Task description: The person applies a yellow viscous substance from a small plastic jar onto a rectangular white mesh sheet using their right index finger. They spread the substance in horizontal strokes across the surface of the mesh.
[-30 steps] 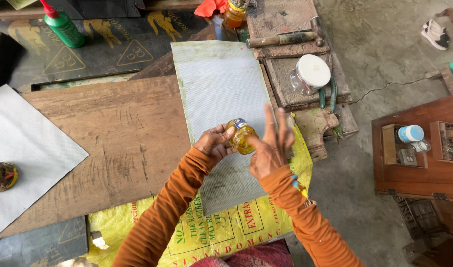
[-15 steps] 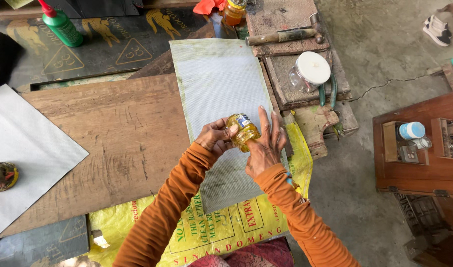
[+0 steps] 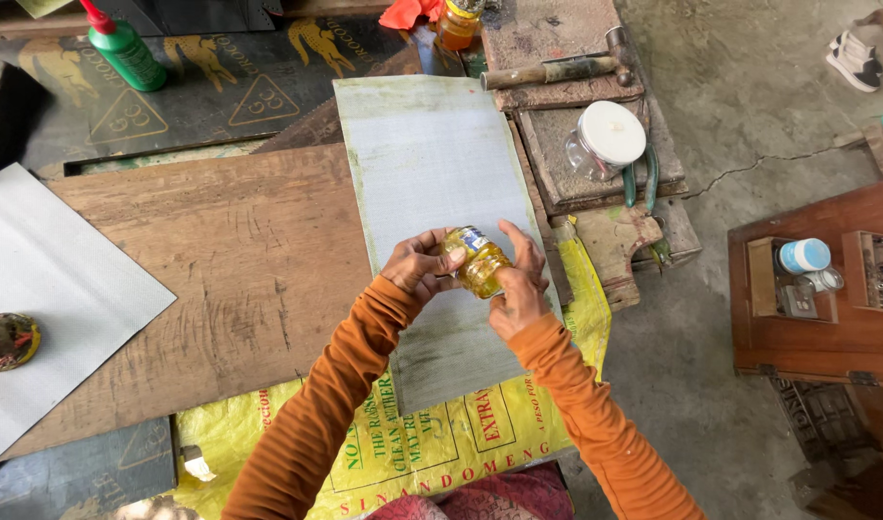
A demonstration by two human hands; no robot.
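A small clear jar of yellow liquid (image 3: 478, 262) is held between both hands above a pale grey-green sheet (image 3: 432, 164) lying on the boards. My left hand (image 3: 417, 267) grips the jar's end on the left side. My right hand (image 3: 520, 281) wraps around its body from the right, fingers curled over it. The jar is tilted, its banded lid end toward the left hand. Both arms are in orange sleeves.
A wide wooden board (image 3: 220, 270) lies left of the sheet, a white sheet (image 3: 46, 279) further left. A green squeeze bottle (image 3: 123, 48), a hammer (image 3: 557, 69), a white-lidded jar (image 3: 607, 140) and pliers (image 3: 644, 178) lie beyond. A wooden box (image 3: 817, 279) stands at right.
My right hand, spread open against the jar before, has closed its fingers around it. The jar has shifted slightly and tilted between the hands.
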